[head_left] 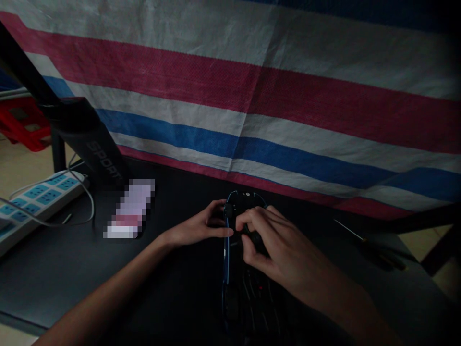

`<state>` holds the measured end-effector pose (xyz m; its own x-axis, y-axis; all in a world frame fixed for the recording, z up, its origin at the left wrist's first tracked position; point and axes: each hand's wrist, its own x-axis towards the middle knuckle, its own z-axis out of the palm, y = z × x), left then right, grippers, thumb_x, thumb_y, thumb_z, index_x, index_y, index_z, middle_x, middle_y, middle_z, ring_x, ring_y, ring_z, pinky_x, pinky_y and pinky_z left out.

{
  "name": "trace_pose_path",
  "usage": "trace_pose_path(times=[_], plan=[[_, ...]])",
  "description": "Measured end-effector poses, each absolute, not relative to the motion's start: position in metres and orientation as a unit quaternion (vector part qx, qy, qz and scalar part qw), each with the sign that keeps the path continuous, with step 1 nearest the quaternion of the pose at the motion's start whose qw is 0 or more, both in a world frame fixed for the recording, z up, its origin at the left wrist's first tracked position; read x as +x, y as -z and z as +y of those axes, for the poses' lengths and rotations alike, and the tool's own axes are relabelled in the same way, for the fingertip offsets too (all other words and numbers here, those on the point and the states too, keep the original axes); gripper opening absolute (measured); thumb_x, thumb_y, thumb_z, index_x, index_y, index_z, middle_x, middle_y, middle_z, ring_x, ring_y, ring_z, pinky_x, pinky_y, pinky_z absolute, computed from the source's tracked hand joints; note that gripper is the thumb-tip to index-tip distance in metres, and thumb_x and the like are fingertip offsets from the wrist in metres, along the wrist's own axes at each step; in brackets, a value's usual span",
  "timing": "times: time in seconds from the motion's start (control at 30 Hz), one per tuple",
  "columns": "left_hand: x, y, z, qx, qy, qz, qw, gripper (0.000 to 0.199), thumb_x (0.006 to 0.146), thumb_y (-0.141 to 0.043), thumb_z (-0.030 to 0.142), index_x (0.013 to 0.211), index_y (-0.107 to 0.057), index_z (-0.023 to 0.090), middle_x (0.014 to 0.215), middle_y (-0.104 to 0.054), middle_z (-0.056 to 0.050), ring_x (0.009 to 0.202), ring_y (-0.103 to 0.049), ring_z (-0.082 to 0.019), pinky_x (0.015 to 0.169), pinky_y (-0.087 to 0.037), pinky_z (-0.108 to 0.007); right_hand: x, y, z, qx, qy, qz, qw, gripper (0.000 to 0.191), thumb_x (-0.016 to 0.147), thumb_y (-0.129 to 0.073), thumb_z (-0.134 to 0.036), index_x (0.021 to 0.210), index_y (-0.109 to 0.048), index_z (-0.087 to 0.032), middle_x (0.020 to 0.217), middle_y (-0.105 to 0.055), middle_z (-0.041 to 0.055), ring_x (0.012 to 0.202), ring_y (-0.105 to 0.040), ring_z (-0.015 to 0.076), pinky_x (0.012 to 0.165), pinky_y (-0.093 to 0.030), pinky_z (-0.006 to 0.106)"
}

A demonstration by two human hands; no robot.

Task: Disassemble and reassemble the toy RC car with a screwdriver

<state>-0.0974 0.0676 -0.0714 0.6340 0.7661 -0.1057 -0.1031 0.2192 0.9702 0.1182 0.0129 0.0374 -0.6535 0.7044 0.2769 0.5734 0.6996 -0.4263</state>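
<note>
A long black device with blue edging (226,259) lies on the dark table, its far end between my hands. My left hand (196,228) grips that end from the left side, with the thumb on the near part and the fingers curled round the far edge. Over the device's top, my right hand (268,235) has its thumb and index finger bent close together near the surface. Whatever may be between those fingertips is too dark and small to make out. Curved pale lines mark the device's nearer part.
On the left are a white power strip (46,194) with a cable, a pixelated phone-like object (131,209) and a black post (86,134). A screwdriver (374,247) lies at the right. Behind the table (144,293) hangs a striped sheet (216,110). A red stool (25,125) stands far left.
</note>
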Motion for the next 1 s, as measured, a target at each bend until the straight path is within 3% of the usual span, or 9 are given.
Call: trace_pose_path(times=[0.13, 0.23, 0.33, 0.47, 0.63, 0.73, 0.8, 0.9, 1.0], plan=[[-0.0970, 0.0703, 0.0673, 0.556, -0.306, 0.300, 0.712, 0.087, 0.081, -0.087, 0.031, 0.152, -0.038, 0.021, 0.146, -0.055, -0.017, 0.140, -0.051, -0.032, 0.119, -0.034, -0.055, 0.1177, -0.0429, 0.0052, -0.361, -0.160, -0.897, 0.198, 0.022, 0.093, -0.052, -0.009, 0.110, -0.052, -0.023, 0.111, -0.067, 0.0054, 0.108, -0.062, 0.0225, 0.095, -0.048, 0.040], [-0.0972, 0.0709, 0.0671, 0.554, -0.308, 0.299, 0.713, 0.088, 0.081, -0.086, 0.032, 0.153, -0.037, 0.022, 0.146, -0.054, -0.017, 0.139, -0.052, -0.033, 0.119, -0.035, -0.056, 0.1154, -0.0420, 0.0040, -0.373, -0.154, -0.893, 0.197, 0.011, 0.101, -0.049, -0.017, 0.106, -0.056, -0.024, 0.101, -0.070, 0.0031, 0.097, -0.066, 0.0222, 0.087, -0.048, 0.040], [-0.0975, 0.0721, 0.0670, 0.552, -0.307, 0.295, 0.717, 0.087, 0.081, -0.086, 0.034, 0.152, -0.038, 0.023, 0.147, -0.053, -0.017, 0.135, -0.055, -0.033, 0.117, -0.036, -0.057, 0.1142, -0.0380, 0.0061, -0.387, -0.147, -0.888, 0.198, 0.015, 0.108, -0.045, -0.026, 0.101, -0.058, -0.024, 0.090, -0.071, 0.0007, 0.083, -0.066, 0.0198, 0.075, -0.046, 0.037], [-0.0973, 0.0712, 0.0666, 0.557, -0.312, 0.294, 0.711, 0.086, 0.081, -0.087, 0.033, 0.151, -0.039, 0.023, 0.148, -0.051, -0.016, 0.137, -0.054, -0.032, 0.120, -0.033, -0.056, 0.1156, -0.0370, 0.0062, -0.369, -0.117, -0.901, 0.196, 0.010, 0.104, -0.048, -0.016, 0.106, -0.056, -0.022, 0.096, -0.070, 0.0028, 0.090, -0.065, 0.0211, 0.081, -0.046, 0.039], [-0.0972, 0.0704, 0.0664, 0.567, -0.303, 0.316, 0.698, 0.084, 0.083, -0.085, 0.034, 0.152, -0.038, 0.022, 0.143, -0.055, -0.015, 0.135, -0.055, -0.031, 0.118, -0.036, -0.055, 0.1162, -0.0428, 0.0021, -0.384, -0.120, -0.894, 0.197, 0.021, 0.093, -0.054, -0.008, 0.109, -0.053, -0.022, 0.107, -0.067, 0.0045, 0.100, -0.063, 0.0227, 0.088, -0.046, 0.040], [-0.0970, 0.0704, 0.0668, 0.559, -0.304, 0.311, 0.706, 0.087, 0.080, -0.087, 0.035, 0.151, -0.038, 0.022, 0.146, -0.054, -0.017, 0.135, -0.055, -0.033, 0.117, -0.037, -0.056, 0.1155, -0.0422, 0.0030, -0.399, -0.091, -0.894, 0.182, 0.005, 0.103, -0.051, -0.021, 0.101, -0.055, -0.023, 0.091, -0.067, 0.0017, 0.086, -0.063, 0.0215, 0.081, -0.046, 0.040], [-0.0968, 0.0697, 0.0669, 0.556, -0.305, 0.302, 0.712, 0.087, 0.080, -0.087, 0.035, 0.151, -0.038, 0.022, 0.147, -0.054, -0.017, 0.136, -0.055, -0.033, 0.118, -0.036, -0.056, 0.1156, -0.0406, 0.0047, -0.398, -0.080, -0.896, 0.180, 0.010, 0.106, -0.047, -0.023, 0.100, -0.055, -0.023, 0.084, -0.066, 0.0009, 0.080, -0.062, 0.0201, 0.076, -0.045, 0.038], [-0.0969, 0.0682, 0.0664, 0.574, -0.300, 0.312, 0.695, 0.083, 0.083, -0.084, 0.034, 0.151, -0.038, 0.022, 0.141, -0.058, -0.014, 0.139, -0.052, -0.032, 0.121, -0.032, -0.057, 0.1165, -0.0401, 0.0053, -0.380, -0.091, -0.900, 0.191, 0.010, 0.102, -0.049, -0.015, 0.108, -0.053, -0.022, 0.095, -0.068, 0.0033, 0.088, -0.064, 0.0206, 0.082, -0.048, 0.038], [-0.0974, 0.0685, 0.0658, 0.586, -0.300, 0.327, 0.678, 0.082, 0.085, -0.083, 0.034, 0.152, -0.038, 0.023, 0.139, -0.060, -0.012, 0.141, -0.050, -0.030, 0.122, -0.030, -0.056, 0.1163, -0.0421, 0.0032, -0.379, -0.117, -0.894, 0.209, 0.025, 0.092, -0.054, -0.008, 0.111, -0.051, -0.023, 0.106, -0.068, 0.0051, 0.100, -0.064, 0.0224, 0.090, -0.049, 0.040]])
